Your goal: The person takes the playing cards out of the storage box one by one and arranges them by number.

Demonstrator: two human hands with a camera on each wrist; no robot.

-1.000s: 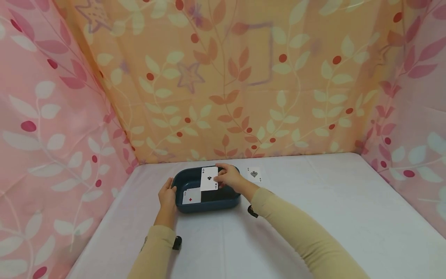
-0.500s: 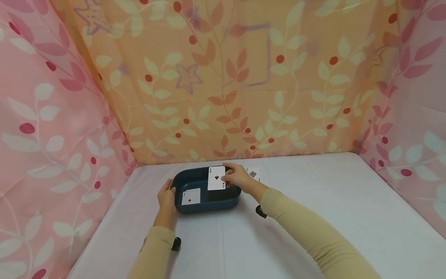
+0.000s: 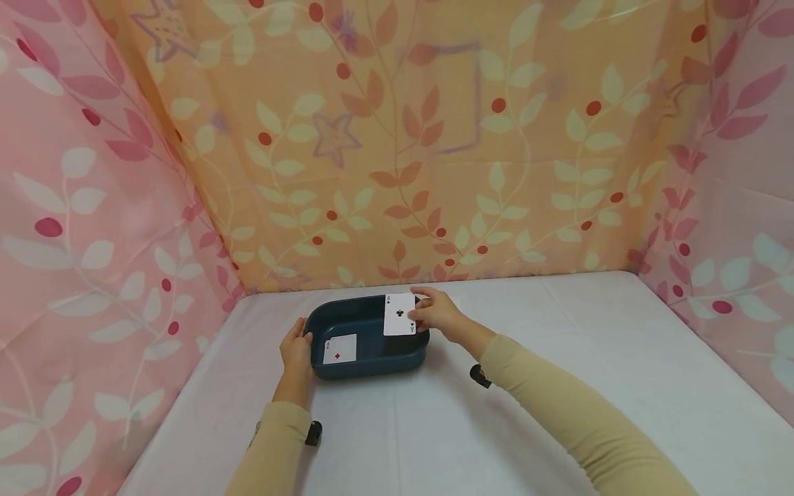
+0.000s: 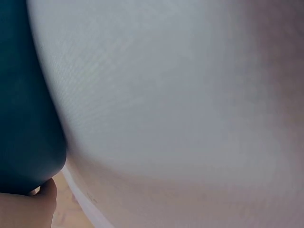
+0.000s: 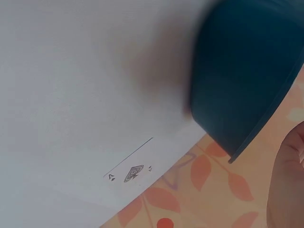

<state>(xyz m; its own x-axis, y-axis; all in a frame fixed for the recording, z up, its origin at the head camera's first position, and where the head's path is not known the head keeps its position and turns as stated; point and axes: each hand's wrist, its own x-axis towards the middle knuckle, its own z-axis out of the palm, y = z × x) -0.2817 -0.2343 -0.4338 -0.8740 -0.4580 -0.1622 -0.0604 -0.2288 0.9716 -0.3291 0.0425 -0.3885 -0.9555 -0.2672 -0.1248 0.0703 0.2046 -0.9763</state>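
A dark blue rounded tray point(image 3: 371, 370) stands on the white table, its left wall gripped by my left hand point(image 3: 296, 351), thumb at the rim. Above the right part of the tray, my right hand point(image 3: 442, 315) pinches an ace of clubs playing card point(image 3: 397, 324) by its right edge, face showing. Inside the tray, near the front left, lies an ace of diamonds card point(image 3: 343, 350), with a corner of another card just behind it. The right wrist view shows an ace of spades card point(image 5: 135, 172) on the table beyond the tray; in the head view my right hand hides it.
The table point(image 3: 558, 379) has a white cloth. A patterned orange curtain point(image 3: 384, 138) closes off the back, and pink curtains point(image 3: 74, 275) hang at both sides. Dark wrist bands point(image 3: 314, 433) sit at both sleeves.
My right hand has moved to the right with the ace of clubs, from over the tray's middle to its right end, now covering the ace of spades. The left hand stays on the tray.
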